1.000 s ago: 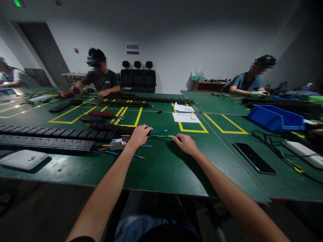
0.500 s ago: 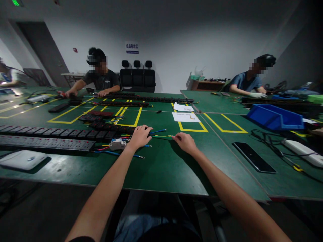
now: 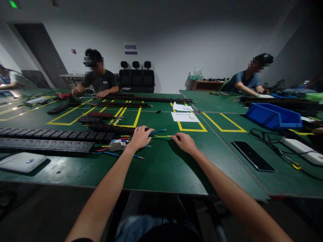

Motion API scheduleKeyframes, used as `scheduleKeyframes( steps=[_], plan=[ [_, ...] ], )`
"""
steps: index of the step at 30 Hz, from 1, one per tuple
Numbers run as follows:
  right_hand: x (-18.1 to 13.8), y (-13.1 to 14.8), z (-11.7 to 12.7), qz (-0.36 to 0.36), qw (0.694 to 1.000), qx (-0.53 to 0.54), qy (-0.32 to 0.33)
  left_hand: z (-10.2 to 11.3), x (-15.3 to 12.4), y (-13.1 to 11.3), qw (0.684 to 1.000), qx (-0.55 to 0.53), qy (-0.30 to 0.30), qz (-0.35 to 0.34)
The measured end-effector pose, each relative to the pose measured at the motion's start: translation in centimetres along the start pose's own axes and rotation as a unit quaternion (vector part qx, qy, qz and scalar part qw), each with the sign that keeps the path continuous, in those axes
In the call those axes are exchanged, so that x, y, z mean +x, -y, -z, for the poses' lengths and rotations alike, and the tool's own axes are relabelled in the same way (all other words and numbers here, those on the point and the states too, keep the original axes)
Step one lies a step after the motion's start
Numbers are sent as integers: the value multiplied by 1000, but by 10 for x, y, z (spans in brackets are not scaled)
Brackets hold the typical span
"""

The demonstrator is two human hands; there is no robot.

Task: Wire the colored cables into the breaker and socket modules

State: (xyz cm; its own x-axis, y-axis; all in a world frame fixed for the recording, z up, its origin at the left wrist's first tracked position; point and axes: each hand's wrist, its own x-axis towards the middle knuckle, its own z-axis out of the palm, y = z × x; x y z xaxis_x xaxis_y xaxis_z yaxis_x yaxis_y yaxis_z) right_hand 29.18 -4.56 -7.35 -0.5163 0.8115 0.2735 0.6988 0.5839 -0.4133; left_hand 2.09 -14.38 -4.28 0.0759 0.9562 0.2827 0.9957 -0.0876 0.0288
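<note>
Nearest on the green counter, a flat white device lies at left and a black phone at right. Between them, the right hand pinches the tip of a yellow-green wire, which stretches just above the counter from the left hand; whether that hand grips anything underneath, I cannot tell. Farther off sit white papers, a blue bin, then two co-workers.

The left hand extends its fingers marginally further above the blue wire. One co-worker's hand is drawn back from the red tool; another's gloved hand reaches further over black strips.
</note>
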Motion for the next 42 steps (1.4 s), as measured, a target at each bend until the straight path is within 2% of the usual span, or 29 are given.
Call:
scheduleKeyframes(
  steps=[8,13,20,24,29,35,39,42],
  plan=[
    [-3,2,3,17,999,30,25,1,0,-1,1000,6,0,-6],
    [-3,0,-1,21,1000,9,0,2,-1,-1,1000,1,1,-6],
    [-4,1,3,-52,997,-13,-51,1,-1,-1,1000,7,0,-9],
    [-4,2,6,-72,996,-32,-41,0,-1,0,1000,13,-1,-9],
    [-4,4,6,-39,998,-47,9,0,0,1,1000,11,0,-11],
    [-4,0,5,-4,999,-29,33,4,0,1,1000,-12,7,11],
    [-2,0,2,7,999,-33,33,7,0,0,999,-24,17,23],
    [-2,2,0,-4,1000,-15,9,8,1,1,999,-27,20,21]
  ],
)
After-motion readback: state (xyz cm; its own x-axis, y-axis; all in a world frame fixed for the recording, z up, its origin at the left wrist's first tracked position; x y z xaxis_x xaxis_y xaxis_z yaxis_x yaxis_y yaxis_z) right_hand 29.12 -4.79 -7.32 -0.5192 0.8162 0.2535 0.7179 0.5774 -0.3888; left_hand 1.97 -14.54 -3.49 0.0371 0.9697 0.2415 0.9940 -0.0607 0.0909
